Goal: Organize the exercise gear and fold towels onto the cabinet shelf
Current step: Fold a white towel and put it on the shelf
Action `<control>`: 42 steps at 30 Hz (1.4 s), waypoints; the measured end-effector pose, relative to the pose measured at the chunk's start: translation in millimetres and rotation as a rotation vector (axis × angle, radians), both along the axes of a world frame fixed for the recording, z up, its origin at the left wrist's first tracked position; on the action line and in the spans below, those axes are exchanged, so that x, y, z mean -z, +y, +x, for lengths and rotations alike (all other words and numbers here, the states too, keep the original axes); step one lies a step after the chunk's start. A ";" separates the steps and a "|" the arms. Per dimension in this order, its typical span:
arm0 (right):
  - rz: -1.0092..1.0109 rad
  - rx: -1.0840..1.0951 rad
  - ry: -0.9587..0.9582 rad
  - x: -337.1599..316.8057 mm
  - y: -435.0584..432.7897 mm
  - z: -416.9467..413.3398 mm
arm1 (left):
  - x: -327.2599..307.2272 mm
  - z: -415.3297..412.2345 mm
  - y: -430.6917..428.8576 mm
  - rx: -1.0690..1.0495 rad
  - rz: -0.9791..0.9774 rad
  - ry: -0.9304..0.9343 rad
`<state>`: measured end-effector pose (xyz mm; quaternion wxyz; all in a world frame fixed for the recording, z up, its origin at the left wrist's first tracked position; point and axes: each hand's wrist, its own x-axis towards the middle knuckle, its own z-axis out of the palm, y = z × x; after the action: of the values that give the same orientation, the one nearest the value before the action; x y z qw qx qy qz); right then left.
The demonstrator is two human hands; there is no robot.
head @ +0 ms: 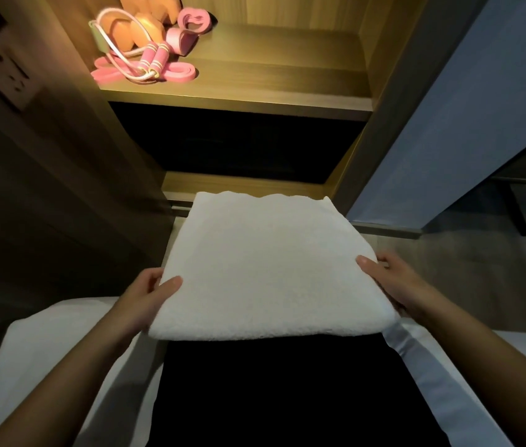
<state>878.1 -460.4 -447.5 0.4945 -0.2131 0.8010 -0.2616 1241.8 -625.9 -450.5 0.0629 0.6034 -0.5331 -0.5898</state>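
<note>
A folded white towel (261, 269) is held flat in the air in front of the cabinet, below the lit shelf. My left hand (148, 296) grips its near left corner, thumb on top and fingers underneath. My right hand (390, 285) grips the near right corner the same way. On the lit wooden shelf (271, 82) the exercise gear lies at the left: orange dumbbells (139, 30), a pink-handled skipping rope (152, 59) and pink resistance bands (187, 27). The right part of the shelf is bare wood.
A dark compartment (239, 146) opens under the shelf. A wall socket plate (7, 75) is on the left panel. A blue-grey door or panel (448, 124) stands at the right. White bedding (45, 366) lies near my arms at both sides.
</note>
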 end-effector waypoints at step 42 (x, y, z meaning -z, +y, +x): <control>-0.439 0.165 -0.165 4.3 81.9 14.5 | 11.3 23.3 35.3 -0.070 -0.241 0.161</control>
<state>892.6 -378.5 -451.8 0.4769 -0.2273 0.6967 -0.4852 1265.1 -590.6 -461.8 0.1978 0.5604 -0.5718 -0.5656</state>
